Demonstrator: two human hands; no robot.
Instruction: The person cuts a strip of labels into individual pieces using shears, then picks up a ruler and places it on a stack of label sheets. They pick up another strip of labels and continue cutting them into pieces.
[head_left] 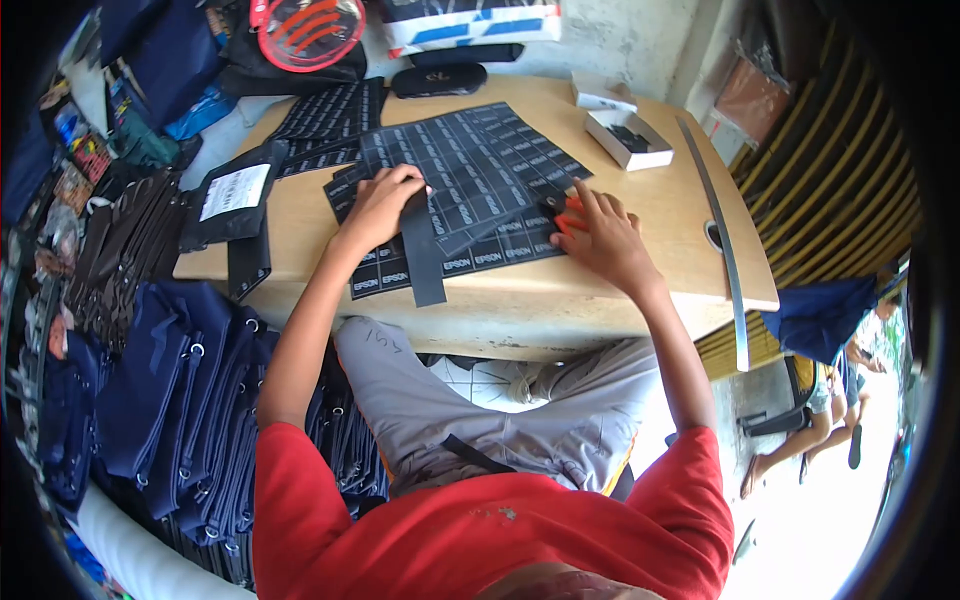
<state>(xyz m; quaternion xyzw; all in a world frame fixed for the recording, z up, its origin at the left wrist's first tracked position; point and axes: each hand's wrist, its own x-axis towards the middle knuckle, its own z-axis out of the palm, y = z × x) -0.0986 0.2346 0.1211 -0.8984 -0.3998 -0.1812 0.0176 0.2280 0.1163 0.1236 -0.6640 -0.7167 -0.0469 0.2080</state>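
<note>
My left hand (385, 205) is closed on the upper end of a plain black strip (424, 260), which hangs down over the front of the table. Under that hand lie several overlapping black sheets (450, 165) printed with rows of white "EPSON" labels. My right hand (608, 240) rests at the right edge of these sheets, its fingers curled over orange-handled scissors (570, 216). The blades are hard to make out against the dark sheets.
On the wooden table (660, 220) are a small white box (628, 140) with dark pieces, a long metal ruler (722, 240), a black case (438, 80) and a black labelled packet (232, 195). Navy bags (170, 380) are piled at left. A person (820, 410) sits at far right.
</note>
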